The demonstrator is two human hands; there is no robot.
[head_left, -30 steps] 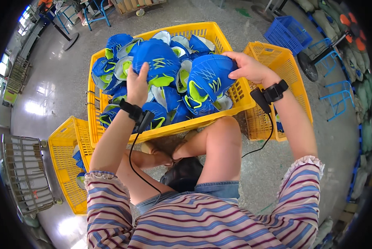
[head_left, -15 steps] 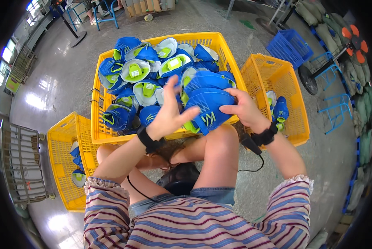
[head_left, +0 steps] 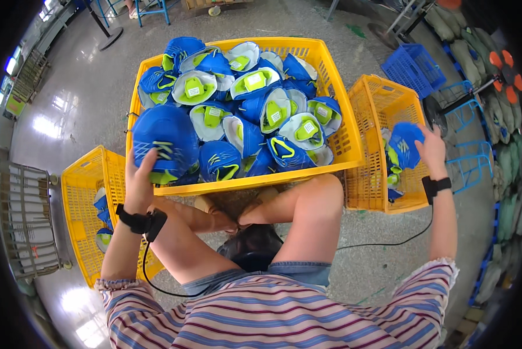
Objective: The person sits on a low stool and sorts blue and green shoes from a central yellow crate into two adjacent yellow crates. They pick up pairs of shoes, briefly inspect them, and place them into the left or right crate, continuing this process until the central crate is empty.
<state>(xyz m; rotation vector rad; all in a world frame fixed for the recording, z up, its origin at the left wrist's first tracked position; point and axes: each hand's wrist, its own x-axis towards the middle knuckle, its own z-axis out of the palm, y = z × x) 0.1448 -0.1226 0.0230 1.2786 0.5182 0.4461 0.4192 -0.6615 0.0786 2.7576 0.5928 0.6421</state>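
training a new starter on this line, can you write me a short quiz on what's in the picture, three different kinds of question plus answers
1. Multiple choice: the right hand holds a blue shoe upper at which container?
A) the middle yellow crate
B) the right yellow crate
C) the blue plastic crate

2. True or false: the left hand is empty.

3. Short answer: besides blue and white, which bright colour shows on the shoe uppers piled in the middle yellow crate?

Key:
1. B
2. False: the left hand holds another blue shoe upper.
3. Lime green
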